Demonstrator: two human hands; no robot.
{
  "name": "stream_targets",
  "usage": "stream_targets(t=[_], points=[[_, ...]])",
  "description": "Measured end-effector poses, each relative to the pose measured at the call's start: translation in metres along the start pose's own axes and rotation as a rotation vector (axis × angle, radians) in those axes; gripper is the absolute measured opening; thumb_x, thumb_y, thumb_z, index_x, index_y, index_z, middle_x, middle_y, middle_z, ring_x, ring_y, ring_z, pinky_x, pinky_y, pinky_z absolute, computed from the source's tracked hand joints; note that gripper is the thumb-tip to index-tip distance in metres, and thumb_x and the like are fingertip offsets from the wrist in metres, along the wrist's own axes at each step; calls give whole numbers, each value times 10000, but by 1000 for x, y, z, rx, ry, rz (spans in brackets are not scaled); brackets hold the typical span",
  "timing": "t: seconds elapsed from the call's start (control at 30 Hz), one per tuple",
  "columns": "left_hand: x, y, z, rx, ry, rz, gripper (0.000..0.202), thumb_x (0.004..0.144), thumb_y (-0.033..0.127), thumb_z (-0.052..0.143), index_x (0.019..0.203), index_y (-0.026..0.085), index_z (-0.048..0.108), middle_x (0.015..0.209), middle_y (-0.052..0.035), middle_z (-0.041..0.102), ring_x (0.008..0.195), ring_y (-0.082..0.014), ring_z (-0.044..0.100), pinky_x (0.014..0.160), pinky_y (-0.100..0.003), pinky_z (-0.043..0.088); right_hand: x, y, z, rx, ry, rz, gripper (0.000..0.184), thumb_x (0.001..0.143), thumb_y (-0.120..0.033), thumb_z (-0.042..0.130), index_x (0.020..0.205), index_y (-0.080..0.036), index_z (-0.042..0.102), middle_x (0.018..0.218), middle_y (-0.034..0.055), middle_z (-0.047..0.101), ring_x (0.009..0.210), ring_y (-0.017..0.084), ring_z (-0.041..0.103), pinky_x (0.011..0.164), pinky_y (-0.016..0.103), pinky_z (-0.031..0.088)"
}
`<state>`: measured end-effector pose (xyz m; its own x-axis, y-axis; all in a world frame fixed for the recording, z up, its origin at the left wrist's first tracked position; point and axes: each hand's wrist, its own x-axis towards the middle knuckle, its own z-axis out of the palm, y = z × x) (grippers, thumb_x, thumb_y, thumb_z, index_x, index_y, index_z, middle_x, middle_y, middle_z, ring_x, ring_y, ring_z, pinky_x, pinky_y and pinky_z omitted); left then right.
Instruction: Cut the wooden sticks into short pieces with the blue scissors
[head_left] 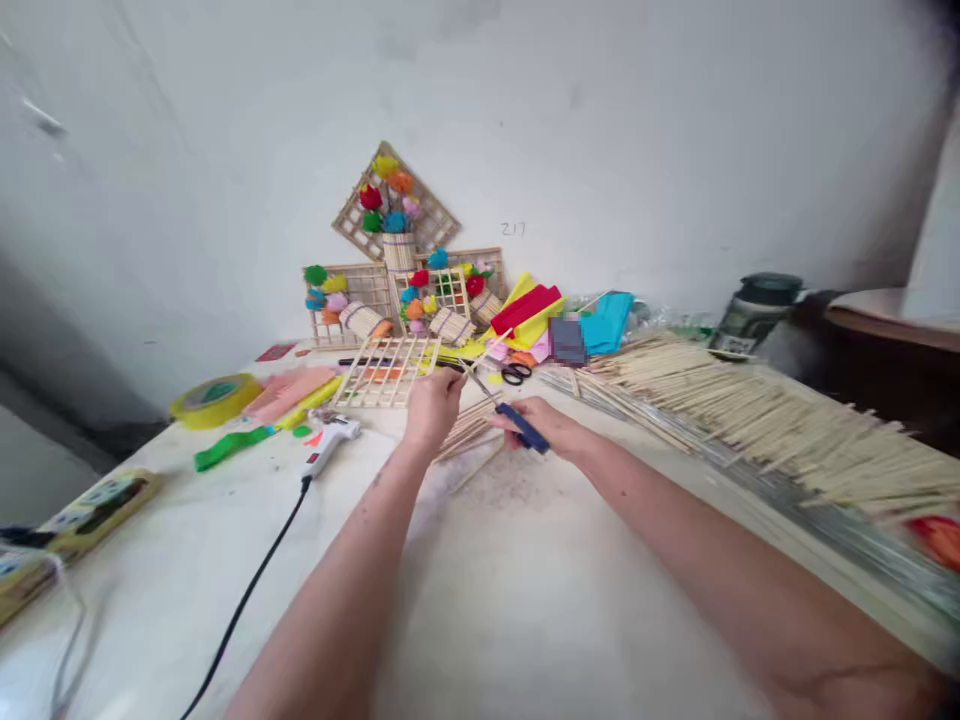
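Bare forearms come in from the bottom edge, and over at lower left a black cord [247,590] snakes up the pale tabletop [525,600] to a white glue gun [330,440]. Up to the centre of the frame now: the right hand [544,425] has its fingers wrapped tight around a blue-handled tool [523,428], and just left of it the left hand [431,405] has its fingers curled together on the far end of a thin stick [480,385] that slants down to the tool, though blur hides the exact pinch. A few loose sticks [466,437] lie right under both hands. Left of centre sit a green strip [225,450] and a yellow tape roll [214,398]. Just beyond the left hand lies a wooden lattice [386,370], with scissors [515,373] to its right. A big heap of sticks [750,410] sweeps down the right side. At the back, stick-frame displays [397,250] with bright pompoms lean on the wall [225,150], and a dark jar [754,310] stands at upper right.
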<state>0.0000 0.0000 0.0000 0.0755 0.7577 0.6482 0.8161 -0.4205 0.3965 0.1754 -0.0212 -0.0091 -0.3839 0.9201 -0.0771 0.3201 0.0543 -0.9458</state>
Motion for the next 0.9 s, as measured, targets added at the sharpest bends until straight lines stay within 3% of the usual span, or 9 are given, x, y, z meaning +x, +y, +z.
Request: stream_targets(t=[0.27,0.47,0.9], points=[[0,4,-3,-37,57,36,216,783,290,469,719,167,636,609,-24,615,543,-105,517,540,-205,328,9,17,4,77,-26,-130,337,641,-457,625,660,-161,464,540,-59,430,457,55,405,449,181,336],[0,4,-2,-68,80,54,218,783,299,469,717,168,631,604,-16,610,537,-97,512,541,-195,339,7,16,4,-23,36,-142,375,669,-513,565,632,-155,459,507,-44,454,470,75,434,470,195,337],[1,3,0,-68,69,45,219,779,312,472,716,171,628,587,-12,596,533,-100,510,535,-199,337,14,20,2,-371,188,-190,338,667,-466,552,589,-137,553,491,-20,489,485,103,477,468,204,332]])
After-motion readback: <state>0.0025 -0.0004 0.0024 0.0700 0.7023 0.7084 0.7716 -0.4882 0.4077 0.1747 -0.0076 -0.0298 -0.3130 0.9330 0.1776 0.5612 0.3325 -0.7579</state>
